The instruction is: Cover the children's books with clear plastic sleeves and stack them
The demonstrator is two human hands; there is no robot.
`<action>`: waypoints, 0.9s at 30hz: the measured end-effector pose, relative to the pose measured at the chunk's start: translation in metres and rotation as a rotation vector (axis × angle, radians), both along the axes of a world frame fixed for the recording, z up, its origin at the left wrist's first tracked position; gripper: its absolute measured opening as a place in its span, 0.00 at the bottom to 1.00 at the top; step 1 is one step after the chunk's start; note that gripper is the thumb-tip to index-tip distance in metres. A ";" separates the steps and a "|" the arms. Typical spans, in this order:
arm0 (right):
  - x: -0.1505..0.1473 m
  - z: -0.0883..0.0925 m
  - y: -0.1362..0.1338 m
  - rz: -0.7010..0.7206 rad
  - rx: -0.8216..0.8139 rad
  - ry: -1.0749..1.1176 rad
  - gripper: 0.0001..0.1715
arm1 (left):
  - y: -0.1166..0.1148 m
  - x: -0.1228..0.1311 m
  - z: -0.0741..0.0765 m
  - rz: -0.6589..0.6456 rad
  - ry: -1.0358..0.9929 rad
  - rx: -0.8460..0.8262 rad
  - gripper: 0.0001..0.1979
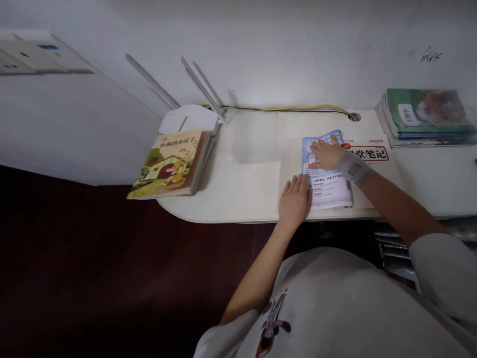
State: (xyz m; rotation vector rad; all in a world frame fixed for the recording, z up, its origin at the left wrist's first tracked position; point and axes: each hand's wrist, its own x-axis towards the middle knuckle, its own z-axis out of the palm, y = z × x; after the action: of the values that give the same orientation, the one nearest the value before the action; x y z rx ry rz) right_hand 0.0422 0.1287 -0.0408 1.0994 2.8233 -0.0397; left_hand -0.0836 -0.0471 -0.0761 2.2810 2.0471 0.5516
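Note:
A blue and white printed sheet lies over a white-covered book with large black characters in a red frame. I cannot tell whether the sheet is loose or part of that book. My right hand, a grey band around its wrist, lies flat on the sheet's upper part with fingers spread. Lower and to the left, my left hand rests flat, fingers stretched out, at the sheet's left edge. Neither hand grips anything. Part of the book's lettering is hidden under my right hand and the sheet.
On the white desk, a picture book tops a pile at the left, against a white router with upright antennas. A yellow cable runs along the wall to a desk hole. A book stack stands at right.

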 end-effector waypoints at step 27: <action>0.067 -0.037 -0.002 -0.150 0.012 0.599 0.43 | -0.015 0.047 0.004 -0.429 0.238 0.273 0.20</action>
State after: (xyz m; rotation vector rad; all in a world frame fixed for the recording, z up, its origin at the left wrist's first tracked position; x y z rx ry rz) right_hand 0.1090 0.1266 -0.0782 1.5134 3.2301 -0.4347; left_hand -0.0363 -0.0626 -0.0717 2.9604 1.5530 0.5806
